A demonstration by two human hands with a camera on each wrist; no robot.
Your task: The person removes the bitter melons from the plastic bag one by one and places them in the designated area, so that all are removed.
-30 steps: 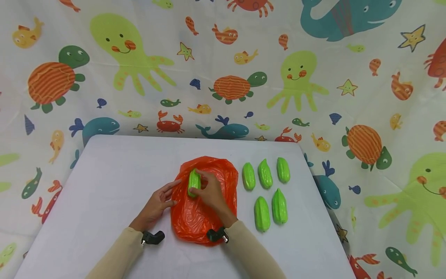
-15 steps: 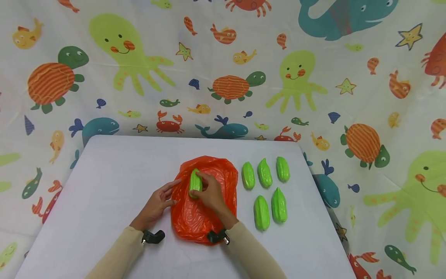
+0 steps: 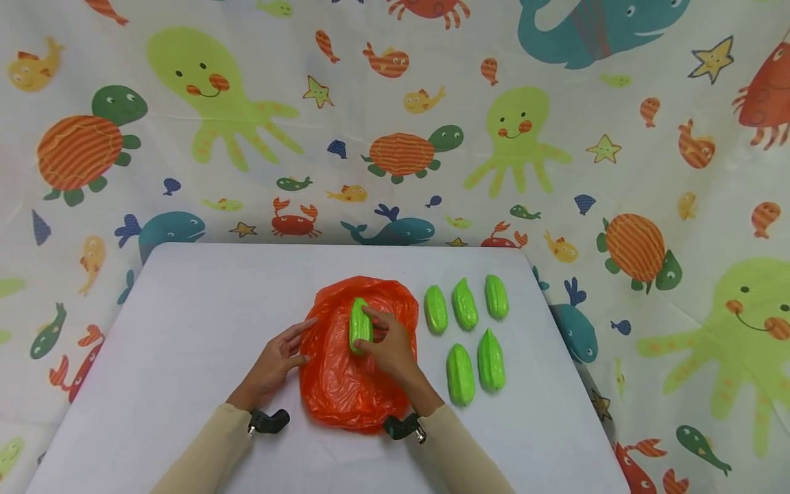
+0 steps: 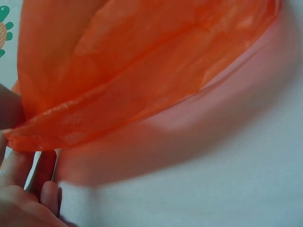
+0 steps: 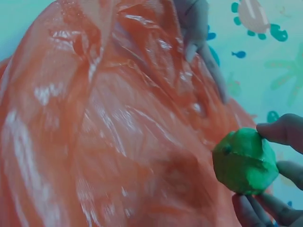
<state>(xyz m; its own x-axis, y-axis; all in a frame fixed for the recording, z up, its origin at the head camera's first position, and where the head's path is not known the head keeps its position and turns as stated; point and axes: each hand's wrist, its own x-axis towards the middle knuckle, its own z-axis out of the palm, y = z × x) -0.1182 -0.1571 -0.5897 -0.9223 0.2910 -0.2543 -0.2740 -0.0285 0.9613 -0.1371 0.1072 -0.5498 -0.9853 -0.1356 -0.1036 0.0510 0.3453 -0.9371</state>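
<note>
In the head view my right hand [image 3: 393, 346] holds a bright green, ridged, oblong fruit [image 3: 361, 326] upright over the red plastic bag [image 3: 352, 391]. The right wrist view shows one end of this fruit [image 5: 245, 161], pinched between thumb and fingertips. At the bag's left edge is my left hand [image 3: 276, 360]. Its thumb and fingers [image 4: 21, 165] pinch the bag's rim [image 4: 61, 120] in the left wrist view. Part of the bag lies hidden behind the right hand and wrist.
Several more green ridged fruits [image 3: 460, 374] lie in two rows on the white table [image 3: 204, 309], right of the bag. Behind the table hangs a cloth [image 3: 345, 151] printed with sea animals. Both wrists wear black camera straps [image 3: 404, 427].
The right hand has moved the green fruit slightly to the right over the bag. The left hand keeps its place at the bag's edge. The head view has shifted a little.
</note>
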